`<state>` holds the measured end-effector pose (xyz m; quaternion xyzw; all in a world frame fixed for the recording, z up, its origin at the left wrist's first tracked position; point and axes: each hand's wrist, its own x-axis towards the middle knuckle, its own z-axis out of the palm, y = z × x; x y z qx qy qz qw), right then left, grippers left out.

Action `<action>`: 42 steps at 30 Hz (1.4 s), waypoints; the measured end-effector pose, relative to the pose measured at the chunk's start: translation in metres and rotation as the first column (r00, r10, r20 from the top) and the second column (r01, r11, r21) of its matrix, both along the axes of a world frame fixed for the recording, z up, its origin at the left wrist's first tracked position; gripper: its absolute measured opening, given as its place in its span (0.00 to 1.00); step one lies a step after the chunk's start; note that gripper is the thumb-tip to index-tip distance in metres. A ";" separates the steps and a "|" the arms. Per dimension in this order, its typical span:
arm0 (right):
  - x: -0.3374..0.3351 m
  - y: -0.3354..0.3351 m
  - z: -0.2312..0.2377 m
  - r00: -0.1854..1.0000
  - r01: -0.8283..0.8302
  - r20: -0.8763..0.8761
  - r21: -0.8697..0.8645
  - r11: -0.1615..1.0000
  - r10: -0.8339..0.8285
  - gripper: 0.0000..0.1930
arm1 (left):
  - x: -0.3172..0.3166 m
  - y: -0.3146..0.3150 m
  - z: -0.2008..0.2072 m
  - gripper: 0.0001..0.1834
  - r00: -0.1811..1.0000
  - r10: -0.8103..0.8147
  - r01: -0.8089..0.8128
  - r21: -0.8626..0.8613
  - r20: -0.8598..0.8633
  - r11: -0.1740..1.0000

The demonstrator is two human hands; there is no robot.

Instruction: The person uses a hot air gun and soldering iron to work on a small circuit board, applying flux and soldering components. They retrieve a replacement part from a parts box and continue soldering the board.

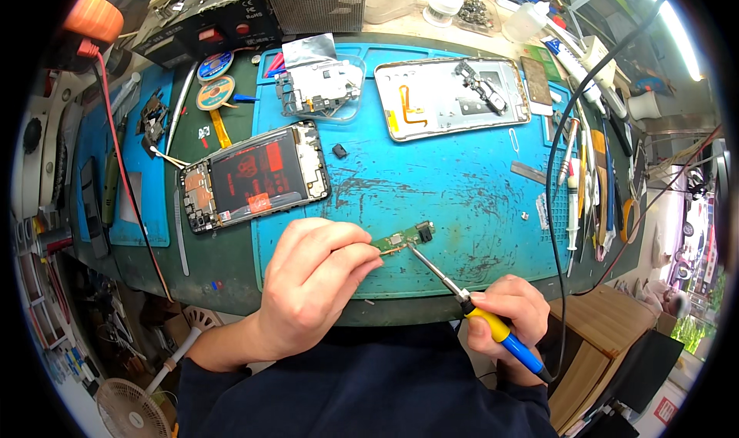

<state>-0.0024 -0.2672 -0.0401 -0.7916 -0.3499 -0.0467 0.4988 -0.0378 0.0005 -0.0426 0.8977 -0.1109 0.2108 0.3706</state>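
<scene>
My left hand point(319, 280) is closed, pinching the left end of a small green circuit board point(396, 242) just above the blue work mat point(369, 176). A black connector block sits at the board's right end. In my right hand point(512, 319) is a soldering iron point(499, 329) with a yellow and blue handle, gripped like a pen. Its metal tip reaches up and left to the board's lower edge, close to the black block; whether it touches is too small to tell. A black cable runs from the handle's end up along the right side.
Left of centre lies an opened phone point(258, 175) with its battery showing. Beyond the hands are a phone back cover point(454, 95), a clear parts box point(323, 88) and a small black part point(339, 152). Tweezers, brushes and a syringe point(573, 207) line the right side; solder spools point(215, 91) lie upper left.
</scene>
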 end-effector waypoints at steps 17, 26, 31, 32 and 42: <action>-0.001 -0.002 0.003 0.999 0.008 -0.030 -0.042 0.999 -0.010 0.13 | 0.000 0.000 0.001 0.15 1.000 0.003 -0.003 -0.006 -0.013 1.000; -0.012 -0.016 -0.007 0.980 0.100 -0.189 0.237 0.966 -0.055 0.13 | -0.001 0.005 0.005 0.14 0.997 -0.077 0.075 -0.073 -0.018 0.994; -0.008 -0.016 -0.004 0.990 0.048 -0.141 0.144 0.988 -0.027 0.13 | 0.001 0.003 0.005 0.14 0.998 -0.058 0.057 -0.051 -0.009 0.997; -0.007 -0.014 -0.003 0.992 0.040 -0.124 0.125 0.991 -0.025 0.13 | 0.001 0.002 0.004 0.14 0.999 -0.052 0.051 -0.046 -0.009 0.998; -0.003 -0.011 0.003 0.998 0.010 -0.059 -0.014 1.000 -0.011 0.13 | 0.000 0.001 0.002 0.14 0.999 -0.038 0.038 -0.025 -0.018 0.999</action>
